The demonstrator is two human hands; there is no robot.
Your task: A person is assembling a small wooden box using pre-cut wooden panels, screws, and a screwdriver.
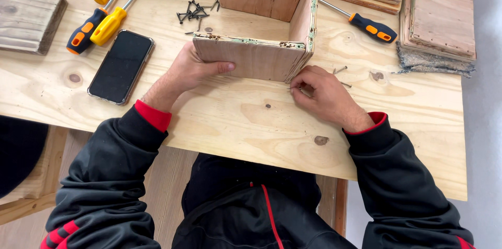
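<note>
Black sleeves with red cuffs frame the lower view, leading up to both hands on a pale wooden table (230, 123). At centre stands an open plywood box (261, 29), its near wall facing the person. Left hand (191, 68) grasps the box's near-left corner, thumb pressed flat across the front face. Right hand (324, 94) is curled at the near-right lower corner, fingertips pinching a small screw (295, 88) held just beside the box edge. Two loose screws (341, 74) lie near that hand. Farther out: a heap of dark screws (194, 12) behind the box, a black phone (121, 66) and orange- and yellow-handled screwdrivers (99, 24) to the left, another screwdriver (366, 24) and stacked plywood squares (439, 19) to the right.
</note>
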